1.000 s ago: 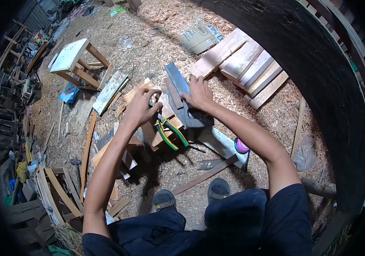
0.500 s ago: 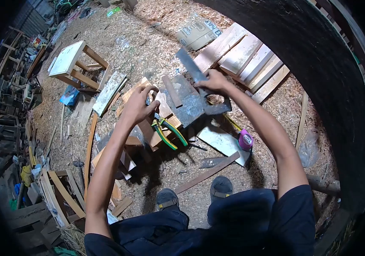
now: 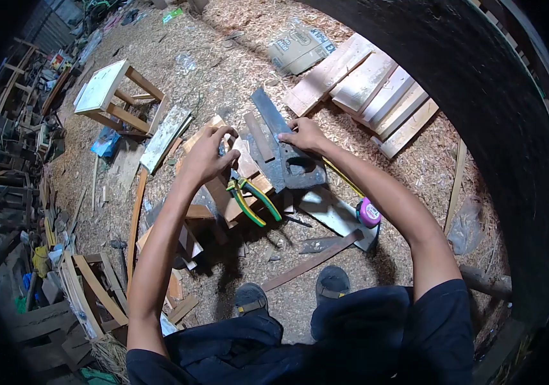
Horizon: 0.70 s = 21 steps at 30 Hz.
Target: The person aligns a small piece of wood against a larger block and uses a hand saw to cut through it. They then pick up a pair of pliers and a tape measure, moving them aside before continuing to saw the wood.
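Note:
A hand saw [image 3: 271,115] lies over the dark work block [image 3: 274,174], its blade pointing up and left. My right hand [image 3: 304,136] has its fingers closed on the saw where blade and handle meet. My left hand [image 3: 213,154] is at the block's left side, fingers curled around something small that I cannot make out. Just below it, pliers [image 3: 253,202] with green and yellow handles rest on the wood. A short wooden strip [image 3: 260,136] lies on the block between my hands.
A pink tape measure [image 3: 369,212] sits on a white board [image 3: 332,217] at the block's right. Planks [image 3: 377,83] are stacked at the upper right. A small stool [image 3: 104,86] stands at the upper left. A cardboard piece [image 3: 300,48] lies beyond the block.
My right hand has moved left and slightly down with the saw, which now lies closer to the wooden strip. My left hand has barely moved.

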Tool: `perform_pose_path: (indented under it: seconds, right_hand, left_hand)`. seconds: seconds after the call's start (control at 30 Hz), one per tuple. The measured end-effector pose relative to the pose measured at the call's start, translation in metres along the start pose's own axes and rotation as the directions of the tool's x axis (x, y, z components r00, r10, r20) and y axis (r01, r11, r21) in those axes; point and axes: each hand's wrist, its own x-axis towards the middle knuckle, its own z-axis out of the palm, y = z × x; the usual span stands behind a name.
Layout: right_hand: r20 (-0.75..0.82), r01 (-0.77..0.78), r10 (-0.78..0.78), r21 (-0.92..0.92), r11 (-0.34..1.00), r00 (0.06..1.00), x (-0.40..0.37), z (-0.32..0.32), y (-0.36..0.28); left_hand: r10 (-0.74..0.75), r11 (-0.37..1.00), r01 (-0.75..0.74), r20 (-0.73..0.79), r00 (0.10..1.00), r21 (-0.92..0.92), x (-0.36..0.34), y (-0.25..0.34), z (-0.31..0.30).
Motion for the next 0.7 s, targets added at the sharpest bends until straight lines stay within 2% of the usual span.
perform_pose_path:
  seconds: [0.07, 0.1, 0.17, 0.23, 0.33, 0.4, 0.5, 0.57, 0.63, 0.7]
  right_hand:
    - [-0.017, -0.038, 0.036, -0.163, 0.986, 0.999, -0.002, 0.002, -0.009]
    - [-0.008, -0.031, 0.03, -0.165, 0.986, 1.0, -0.007, 0.001, -0.017]
    - [-0.179, -0.1, 0.057, -0.236, 0.967, 0.982, -0.028, -0.009, -0.04]
    - [-0.161, -0.048, 0.005, -0.262, 0.964, 0.987, -0.032, -0.006, -0.042]
    - [-0.36, 0.103, -0.284, -0.447, 0.889, 0.889, -0.04, 0.003, -0.047]
    - [-0.312, 0.135, -0.319, -0.493, 0.86, 0.895, -0.044, 0.002, -0.059]
    - [-0.216, 0.16, -0.336, -0.572, 0.805, 0.917, -0.046, 0.007, -0.079]
    - [-0.08, 0.101, -0.208, -0.673, 0.733, 0.975, -0.047, 0.013, -0.091]
    - [-0.084, 0.108, -0.231, -0.696, 0.709, 0.969, -0.045, 0.022, -0.091]
    - [-0.039, 0.026, -0.064, -0.617, 0.787, 0.997, -0.041, 0.026, -0.091]
  left_hand:
    - [0.021, 1.0, -0.021, 0.002, 1.0, 0.011, -0.001, 0.0, 0.0]
    - [0.011, 1.0, -0.011, -0.001, 1.0, 0.011, -0.001, -0.002, 0.001]
    - [0.042, 0.999, -0.042, -0.022, 0.999, 0.02, 0.0, -0.005, 0.003]
    - [0.019, 1.0, -0.019, -0.024, 1.0, 0.014, -0.002, -0.003, 0.002]
    - [-0.008, 1.0, 0.008, -0.02, 1.0, 0.024, -0.006, -0.001, 0.001]
    - [-0.004, 0.997, 0.009, -0.063, 0.998, 0.075, -0.01, -0.002, 0.002]
    - [-0.003, 0.999, 0.006, -0.074, 0.997, 0.046, -0.015, -0.002, -0.005]
    - [-0.024, 0.999, 0.027, -0.102, 0.995, 0.031, -0.02, 0.0, -0.009]
    - [0.029, 0.998, -0.021, -0.133, 0.991, 0.061, -0.023, -0.002, -0.014]
    - [0.015, 0.999, -0.009, -0.11, 0.994, 0.052, -0.029, -0.002, -0.021]
